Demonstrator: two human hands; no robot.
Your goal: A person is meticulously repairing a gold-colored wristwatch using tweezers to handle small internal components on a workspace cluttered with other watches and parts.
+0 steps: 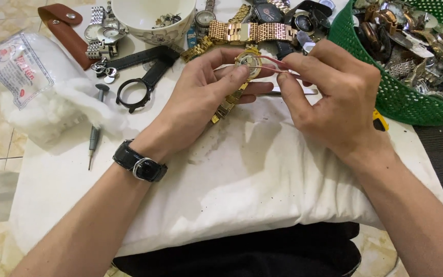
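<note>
While your left hand grips the gold watch at its fingertips, your right hand pinches a red tool, lying crosswise toward the watch.

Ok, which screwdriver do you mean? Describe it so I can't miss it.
Start at the white cotton wool bag on the left. Just right of it, on the white cloth, lies the small grey precision screwdriver, thin tip toward the person. It is the only slim metal stick there; its neighbour is a black watch case.

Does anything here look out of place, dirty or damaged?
Yes: the white cloth under the hands is smudged with dark stains near its middle, and cotton wool spills loose from its torn bag on the left.
</note>
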